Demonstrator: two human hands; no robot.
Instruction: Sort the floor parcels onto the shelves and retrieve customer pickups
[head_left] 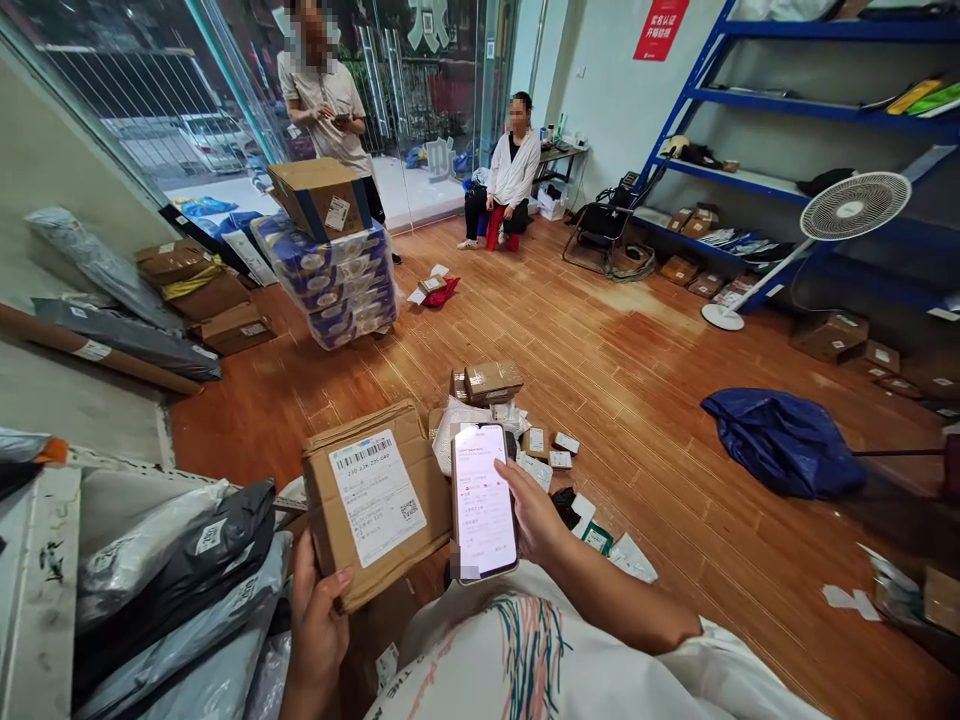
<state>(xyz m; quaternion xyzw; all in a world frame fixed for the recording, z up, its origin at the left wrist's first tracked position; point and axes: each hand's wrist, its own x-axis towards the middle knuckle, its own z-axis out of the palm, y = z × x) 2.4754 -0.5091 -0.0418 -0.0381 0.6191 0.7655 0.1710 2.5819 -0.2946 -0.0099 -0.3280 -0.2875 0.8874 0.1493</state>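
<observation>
My left hand (pixel 319 600) grips the lower left corner of a brown cardboard box (pixel 435 480), thumb on the front and fingers behind. A white shipping label (pixel 377 497) with a barcode and a QR code faces me on the box. Just right of it, my right hand (pixel 534 515) is closed around a smartphone (pixel 485 510), its thumb at the right edge of the lit screen. The screen shows a mostly white page with small text too fine to read. Box and phone are side by side, held up in front of my body.
Small parcels (pixel 493 382) lie on the wooden floor beyond my hands. Bagged parcels (pixel 217 540) fill a rack at lower left. A wrapped stack of packs (pixel 330 280) bears another carton (pixel 321 195). Two people, a fan (pixel 855 207), blue shelving (pixel 817 105) and a blue sack (pixel 784 440) stand farther off.
</observation>
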